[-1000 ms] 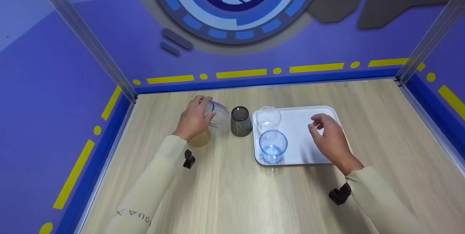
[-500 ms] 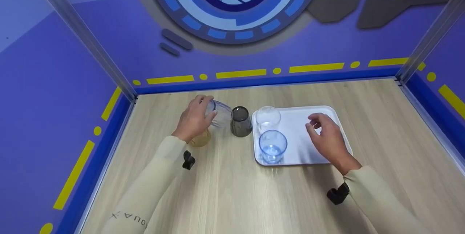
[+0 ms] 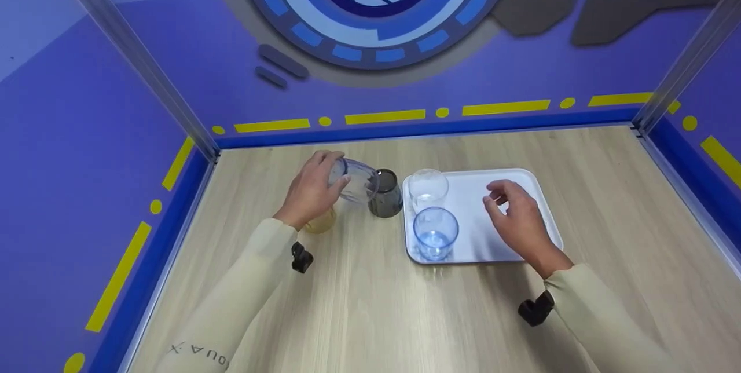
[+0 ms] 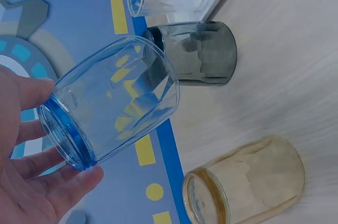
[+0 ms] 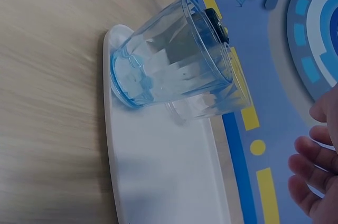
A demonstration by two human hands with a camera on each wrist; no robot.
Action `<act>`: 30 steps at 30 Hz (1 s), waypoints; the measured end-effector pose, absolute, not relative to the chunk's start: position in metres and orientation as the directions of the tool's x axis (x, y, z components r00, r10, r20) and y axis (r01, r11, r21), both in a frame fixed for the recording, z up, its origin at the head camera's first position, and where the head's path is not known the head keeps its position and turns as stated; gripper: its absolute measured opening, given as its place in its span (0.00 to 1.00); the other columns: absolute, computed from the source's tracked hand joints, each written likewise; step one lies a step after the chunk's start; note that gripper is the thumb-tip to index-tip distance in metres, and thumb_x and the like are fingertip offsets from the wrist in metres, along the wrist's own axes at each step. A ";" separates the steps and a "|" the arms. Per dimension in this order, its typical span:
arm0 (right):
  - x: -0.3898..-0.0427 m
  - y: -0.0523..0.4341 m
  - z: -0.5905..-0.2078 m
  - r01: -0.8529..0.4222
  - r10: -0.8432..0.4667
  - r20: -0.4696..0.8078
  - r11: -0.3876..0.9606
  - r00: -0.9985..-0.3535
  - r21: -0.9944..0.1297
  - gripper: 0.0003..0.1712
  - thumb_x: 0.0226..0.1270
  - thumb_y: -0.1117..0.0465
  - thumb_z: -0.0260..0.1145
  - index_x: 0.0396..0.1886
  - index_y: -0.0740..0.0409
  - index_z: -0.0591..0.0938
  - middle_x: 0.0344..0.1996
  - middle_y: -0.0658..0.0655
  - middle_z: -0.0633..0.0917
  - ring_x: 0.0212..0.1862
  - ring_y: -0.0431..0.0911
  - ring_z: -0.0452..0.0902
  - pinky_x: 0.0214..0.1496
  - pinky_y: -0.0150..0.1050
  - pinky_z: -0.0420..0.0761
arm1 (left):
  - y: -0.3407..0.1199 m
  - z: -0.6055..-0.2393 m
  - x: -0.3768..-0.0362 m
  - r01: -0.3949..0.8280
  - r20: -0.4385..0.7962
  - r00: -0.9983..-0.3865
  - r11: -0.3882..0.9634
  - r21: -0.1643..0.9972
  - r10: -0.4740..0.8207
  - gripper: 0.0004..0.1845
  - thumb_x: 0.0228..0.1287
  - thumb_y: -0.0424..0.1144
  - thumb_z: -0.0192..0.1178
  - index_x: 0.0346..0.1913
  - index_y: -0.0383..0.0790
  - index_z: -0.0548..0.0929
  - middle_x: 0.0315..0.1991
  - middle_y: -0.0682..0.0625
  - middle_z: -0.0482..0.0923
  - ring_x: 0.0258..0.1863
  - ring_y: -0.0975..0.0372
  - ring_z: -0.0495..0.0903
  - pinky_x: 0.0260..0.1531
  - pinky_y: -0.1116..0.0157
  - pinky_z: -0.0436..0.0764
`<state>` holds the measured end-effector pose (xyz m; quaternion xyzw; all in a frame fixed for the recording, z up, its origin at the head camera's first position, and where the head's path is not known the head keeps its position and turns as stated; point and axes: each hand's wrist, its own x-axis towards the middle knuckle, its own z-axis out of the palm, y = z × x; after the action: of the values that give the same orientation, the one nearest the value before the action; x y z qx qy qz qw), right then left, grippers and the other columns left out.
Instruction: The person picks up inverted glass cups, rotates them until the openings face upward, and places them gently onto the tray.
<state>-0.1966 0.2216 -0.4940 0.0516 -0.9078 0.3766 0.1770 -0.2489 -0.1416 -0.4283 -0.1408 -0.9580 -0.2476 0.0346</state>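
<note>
My left hand grips a clear bluish cup by its base, thumb on one side and fingers on the other. The cup is tilted, its mouth toward the right, off the table. Just right of it a dark grey cup stands upside down. Below the left hand an amber cup also stands upside down, partly hidden in the head view. Over the right part of a white tray hovers my right hand, fingers loosely bent, holding nothing. A blue cup and a clear cup stand mouth up on the tray's left side.
The wood-grain table is enclosed by blue-purple panels at the back and both sides. Metal posts rise at the back corners.
My left hand has turned the held cup, so its mouth swings rightward and up in front of the dark grey cup. My right hand has drifted slightly left above the tray.
</note>
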 end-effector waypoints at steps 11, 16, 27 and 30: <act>-0.197 0.218 -0.494 -0.239 0.021 0.357 0.706 -0.934 -0.667 0.11 0.66 0.64 0.63 0.46 0.62 0.78 0.37 0.58 0.82 0.40 0.48 0.77 0.38 0.39 0.72 | -0.135 -0.425 -0.243 0.294 0.142 -0.956 0.809 0.509 0.258 0.27 0.70 0.49 0.55 0.69 0.49 0.68 0.67 0.49 0.66 0.67 0.54 0.68 0.67 0.51 0.68; -0.198 0.216 -0.493 -0.229 0.020 0.338 0.697 -0.941 -0.679 0.11 0.67 0.65 0.62 0.47 0.62 0.78 0.37 0.58 0.82 0.40 0.50 0.78 0.39 0.40 0.72 | -0.134 -0.425 -0.241 0.311 0.156 -0.950 0.785 0.535 0.270 0.27 0.70 0.48 0.56 0.69 0.48 0.68 0.67 0.49 0.66 0.67 0.55 0.68 0.67 0.52 0.69; -0.196 0.215 -0.491 -0.229 0.002 0.324 0.705 -0.946 -0.671 0.11 0.68 0.64 0.61 0.48 0.62 0.78 0.38 0.59 0.81 0.41 0.49 0.77 0.40 0.42 0.74 | -0.132 -0.423 -0.237 0.304 0.136 -0.951 0.752 0.585 0.279 0.27 0.71 0.49 0.55 0.70 0.49 0.67 0.67 0.50 0.66 0.69 0.56 0.66 0.68 0.52 0.67; -0.196 0.215 -0.491 -0.229 0.000 0.324 0.706 -0.946 -0.670 0.11 0.68 0.63 0.61 0.48 0.61 0.78 0.38 0.58 0.81 0.41 0.50 0.77 0.40 0.42 0.74 | -0.131 -0.422 -0.236 0.297 0.118 -0.951 0.744 0.599 0.285 0.27 0.71 0.50 0.54 0.70 0.51 0.66 0.68 0.51 0.65 0.69 0.56 0.65 0.69 0.51 0.66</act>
<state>-0.1958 0.2153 -0.4906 0.0627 -0.9111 0.3782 0.1517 -0.2361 -0.1306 -0.4221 -0.1557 -0.9337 -0.3221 0.0096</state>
